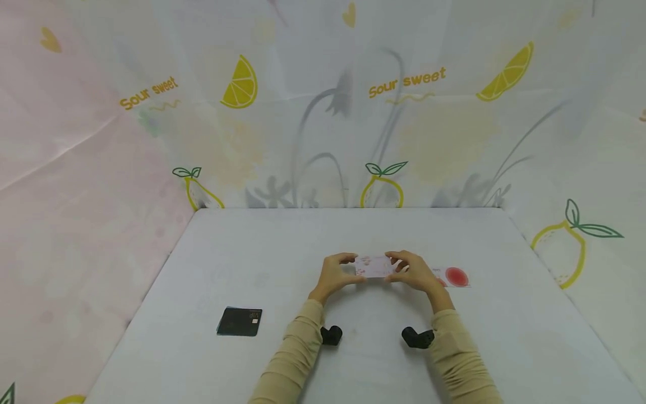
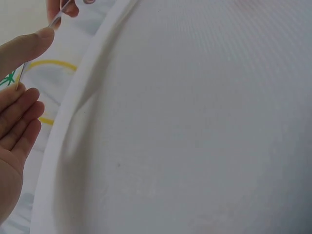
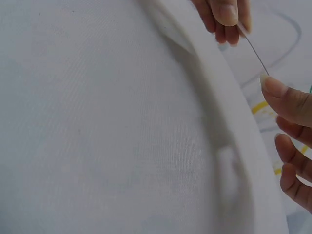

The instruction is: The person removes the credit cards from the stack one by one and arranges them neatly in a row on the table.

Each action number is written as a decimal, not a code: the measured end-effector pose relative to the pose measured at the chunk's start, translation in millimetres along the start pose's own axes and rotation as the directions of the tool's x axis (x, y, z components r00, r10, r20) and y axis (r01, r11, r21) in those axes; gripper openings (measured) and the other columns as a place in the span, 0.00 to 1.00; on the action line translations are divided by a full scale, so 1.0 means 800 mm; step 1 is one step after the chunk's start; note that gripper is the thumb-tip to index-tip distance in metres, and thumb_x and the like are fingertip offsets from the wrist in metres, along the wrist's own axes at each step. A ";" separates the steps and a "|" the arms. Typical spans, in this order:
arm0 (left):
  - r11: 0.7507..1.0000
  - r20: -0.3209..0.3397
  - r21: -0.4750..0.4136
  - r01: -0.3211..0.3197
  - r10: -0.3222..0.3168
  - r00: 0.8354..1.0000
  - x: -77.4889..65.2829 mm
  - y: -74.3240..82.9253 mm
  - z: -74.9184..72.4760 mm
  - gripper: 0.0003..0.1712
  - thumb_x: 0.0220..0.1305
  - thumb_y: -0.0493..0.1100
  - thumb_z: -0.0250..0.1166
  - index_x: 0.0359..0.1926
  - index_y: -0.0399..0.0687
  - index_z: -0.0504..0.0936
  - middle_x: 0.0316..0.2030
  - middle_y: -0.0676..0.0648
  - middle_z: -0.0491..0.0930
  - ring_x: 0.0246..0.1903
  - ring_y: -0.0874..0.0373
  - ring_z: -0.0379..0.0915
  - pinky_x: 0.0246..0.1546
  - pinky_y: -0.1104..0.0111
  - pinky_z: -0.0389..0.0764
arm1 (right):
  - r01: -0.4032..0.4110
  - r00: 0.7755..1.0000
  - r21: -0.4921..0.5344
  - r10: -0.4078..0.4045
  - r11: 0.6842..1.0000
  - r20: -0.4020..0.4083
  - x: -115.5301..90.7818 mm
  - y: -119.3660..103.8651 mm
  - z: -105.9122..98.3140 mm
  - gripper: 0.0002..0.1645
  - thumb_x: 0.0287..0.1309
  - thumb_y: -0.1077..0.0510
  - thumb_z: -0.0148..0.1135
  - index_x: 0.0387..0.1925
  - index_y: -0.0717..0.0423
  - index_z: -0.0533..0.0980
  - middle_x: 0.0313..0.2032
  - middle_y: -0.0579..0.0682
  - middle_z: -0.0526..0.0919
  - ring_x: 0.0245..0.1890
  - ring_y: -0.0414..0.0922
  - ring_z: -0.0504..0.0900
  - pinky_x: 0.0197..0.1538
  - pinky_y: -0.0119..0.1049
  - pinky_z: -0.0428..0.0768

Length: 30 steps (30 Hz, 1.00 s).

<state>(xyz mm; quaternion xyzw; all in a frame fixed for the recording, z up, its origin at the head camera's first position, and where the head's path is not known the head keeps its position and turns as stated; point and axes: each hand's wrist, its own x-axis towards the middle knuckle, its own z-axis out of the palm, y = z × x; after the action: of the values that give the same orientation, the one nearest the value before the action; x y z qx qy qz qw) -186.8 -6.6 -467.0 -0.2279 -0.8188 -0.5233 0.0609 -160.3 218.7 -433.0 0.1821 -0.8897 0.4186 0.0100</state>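
A pale pinkish-white card [image 1: 372,267] with faint print is held up over the far half of the table, its face toward the head camera. My left hand [image 1: 333,275] pinches its left end between thumb and forefinger. At the opposite end, my right hand [image 1: 415,272] pinches the card the same way. Both wrist views show the card nearly edge-on, as a thin line [image 3: 254,49] between the thumbs. In the left wrist view the other fingers of my left hand [image 2: 19,117] extend free of the card.
A white card with red circles [image 1: 457,276] lies right of my right hand, partly hidden by it. Left of my left arm lies a black VIP card [image 1: 239,322] with another card's bluish edge under it. A lemon-patterned cloth [image 1: 323,129] encloses the white table [image 1: 252,241].
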 end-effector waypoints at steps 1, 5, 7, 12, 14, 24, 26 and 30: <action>1.000 0.002 0.003 -0.003 0.003 1.000 0.001 0.000 0.002 0.31 0.31 0.40 0.77 0.42 0.32 0.79 0.37 0.40 0.80 0.38 0.50 0.76 0.42 0.62 0.75 | -0.004 1.000 -0.006 0.004 1.000 0.003 -0.001 0.002 -0.001 0.35 0.36 0.59 0.72 0.49 0.68 0.71 0.35 0.58 0.76 0.31 0.50 0.76 0.31 0.33 0.74; 1.000 0.011 0.022 0.001 -0.002 1.000 0.004 0.002 0.009 0.31 0.31 0.40 0.77 0.41 0.33 0.79 0.37 0.40 0.80 0.38 0.50 0.76 0.42 0.63 0.75 | -0.026 1.000 -0.050 0.026 0.998 0.012 -0.003 0.006 -0.006 0.36 0.36 0.57 0.72 0.50 0.66 0.71 0.35 0.59 0.76 0.31 0.50 0.76 0.32 0.36 0.73; 1.000 0.014 0.023 0.009 -0.009 1.000 0.005 0.003 0.013 0.31 0.31 0.41 0.77 0.41 0.33 0.79 0.37 0.40 0.80 0.38 0.51 0.76 0.42 0.64 0.75 | -0.041 0.999 -0.082 0.043 0.996 0.014 -0.004 0.007 -0.008 0.36 0.36 0.56 0.72 0.50 0.65 0.71 0.35 0.59 0.75 0.32 0.51 0.75 0.32 0.38 0.73; 0.999 0.012 0.049 -0.009 0.009 1.000 0.005 0.004 0.025 0.31 0.31 0.42 0.77 0.41 0.34 0.80 0.36 0.41 0.81 0.37 0.52 0.76 0.40 0.66 0.75 | -0.096 0.995 -0.171 0.098 0.981 0.007 -0.006 0.012 -0.013 0.36 0.35 0.55 0.73 0.50 0.61 0.73 0.34 0.58 0.74 0.33 0.52 0.73 0.31 0.38 0.71; 0.998 0.011 0.062 -0.027 0.026 1.000 0.005 0.004 0.030 0.31 0.31 0.43 0.77 0.41 0.34 0.80 0.36 0.41 0.81 0.37 0.52 0.76 0.39 0.66 0.75 | -0.114 0.993 -0.180 0.117 0.977 0.005 -0.007 0.014 -0.015 0.36 0.34 0.55 0.73 0.50 0.61 0.73 0.34 0.58 0.74 0.33 0.52 0.72 0.31 0.38 0.70; 0.995 0.052 0.092 -0.025 0.020 0.998 0.011 0.005 0.053 0.31 0.31 0.44 0.77 0.41 0.35 0.80 0.37 0.42 0.81 0.37 0.54 0.76 0.40 0.72 0.75 | -0.185 0.982 -0.191 0.190 0.964 0.009 -0.018 0.029 -0.027 0.37 0.34 0.53 0.73 0.51 0.58 0.73 0.38 0.61 0.72 0.37 0.56 0.71 0.35 0.43 0.71; 0.994 0.062 0.101 -0.032 0.025 0.998 0.013 0.007 0.056 0.31 0.31 0.45 0.77 0.41 0.35 0.80 0.36 0.42 0.81 0.37 0.54 0.76 0.40 0.72 0.75 | -0.175 0.983 -0.195 0.181 0.965 0.012 -0.020 0.032 -0.031 0.38 0.33 0.53 0.73 0.51 0.59 0.73 0.38 0.63 0.72 0.37 0.57 0.71 0.36 0.46 0.72; 0.993 0.074 0.110 -0.032 0.024 0.997 0.016 0.011 0.061 0.32 0.30 0.46 0.77 0.40 0.34 0.80 0.36 0.42 0.81 0.37 0.55 0.76 0.40 0.72 0.75 | -0.132 0.990 -0.236 0.138 0.963 0.012 -0.020 0.038 -0.037 0.37 0.33 0.53 0.74 0.50 0.60 0.74 0.38 0.64 0.72 0.37 0.57 0.71 0.37 0.48 0.72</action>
<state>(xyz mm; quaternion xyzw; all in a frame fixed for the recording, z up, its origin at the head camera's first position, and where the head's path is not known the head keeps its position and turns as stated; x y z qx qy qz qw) -187.7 43.9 -477.2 -0.2544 -0.8451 -0.4673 0.0512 -159.1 263.6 -439.3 0.1244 -0.9432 0.3078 -0.0095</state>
